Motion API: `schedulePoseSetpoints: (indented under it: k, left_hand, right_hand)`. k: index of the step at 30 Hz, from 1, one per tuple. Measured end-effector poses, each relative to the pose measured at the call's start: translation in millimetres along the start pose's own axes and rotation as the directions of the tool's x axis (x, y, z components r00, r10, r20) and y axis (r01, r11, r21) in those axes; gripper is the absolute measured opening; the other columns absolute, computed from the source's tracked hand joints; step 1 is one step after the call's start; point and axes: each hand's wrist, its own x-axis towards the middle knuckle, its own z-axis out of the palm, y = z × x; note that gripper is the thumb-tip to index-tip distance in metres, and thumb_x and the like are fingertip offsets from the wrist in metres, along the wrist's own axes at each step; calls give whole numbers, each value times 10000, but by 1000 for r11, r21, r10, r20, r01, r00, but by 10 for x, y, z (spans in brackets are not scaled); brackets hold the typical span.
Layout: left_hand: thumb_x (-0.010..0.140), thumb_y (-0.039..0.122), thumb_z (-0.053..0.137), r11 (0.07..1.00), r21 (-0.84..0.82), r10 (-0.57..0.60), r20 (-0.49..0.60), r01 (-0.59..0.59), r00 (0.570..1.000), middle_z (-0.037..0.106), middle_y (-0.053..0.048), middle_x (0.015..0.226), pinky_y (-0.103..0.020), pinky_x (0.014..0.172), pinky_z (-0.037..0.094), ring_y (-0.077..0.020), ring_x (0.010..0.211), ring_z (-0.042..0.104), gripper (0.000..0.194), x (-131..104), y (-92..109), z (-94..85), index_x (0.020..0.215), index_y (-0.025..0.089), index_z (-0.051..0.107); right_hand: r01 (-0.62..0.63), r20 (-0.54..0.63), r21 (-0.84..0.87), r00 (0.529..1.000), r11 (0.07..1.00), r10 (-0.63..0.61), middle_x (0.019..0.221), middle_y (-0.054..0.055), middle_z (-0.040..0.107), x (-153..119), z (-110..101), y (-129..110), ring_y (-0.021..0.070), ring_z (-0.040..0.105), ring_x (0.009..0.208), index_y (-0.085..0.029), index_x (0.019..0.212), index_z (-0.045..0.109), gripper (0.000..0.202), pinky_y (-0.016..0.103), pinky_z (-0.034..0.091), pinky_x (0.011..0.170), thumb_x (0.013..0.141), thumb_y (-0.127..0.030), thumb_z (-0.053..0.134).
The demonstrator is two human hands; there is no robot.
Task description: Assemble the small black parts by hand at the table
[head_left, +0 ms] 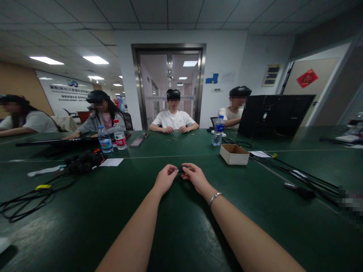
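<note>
Over the green table [181, 234], my left hand [166, 179] is closed in a pinch, with a tiny shiny bit showing at its fingertips. Close beside it, my right hand [195, 177] pinches a small dark piece [180, 170] between thumb and fingers. The fingertips of both hands almost meet around these small things. Their kind is too small and dim to make out, and I cannot tell whether they are joined. A silver bracelet [215, 198] circles my right wrist.
An open cardboard box [235, 155] stands right of my hands, near a water bottle [218, 131]. Black cables [295, 173] run along the right. Left lie dark gear [83, 161], a paper sheet [112, 162] and two bottles. Several people wearing headsets sit across the table.
</note>
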Motion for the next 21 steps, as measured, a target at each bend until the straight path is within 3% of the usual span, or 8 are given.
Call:
schedulePoseSetpoints:
  k: [9, 21]
  left_hand:
    - [822, 385, 532, 1000, -24, -2, 25, 2, 1000, 664, -42, 889, -284, 764, 472, -171, 830, 618, 226, 35, -89, 24, 920, 198, 615]
    - [792, 300, 569, 999, -37, 5, 14, -4, 1000, 654, -43, 883, -289, 774, 462, -174, 836, 607, 164, 20, -30, 5, 904, 193, 622]
  right_hand:
    - [8, -2, 18, 1000, 1000, -8, 675, 3, 638, 9, 1, 15, 91, 630, 574, -150, 967, 645, 187, 183, 522, 534, 781, -142, 634]
    - [15, 0, -1, 1000, 1000, -15, 690, 10, 647, 21, -7, 28, 91, 632, 576, -149, 962, 651, 178, 180, 518, 534, 785, -137, 629]
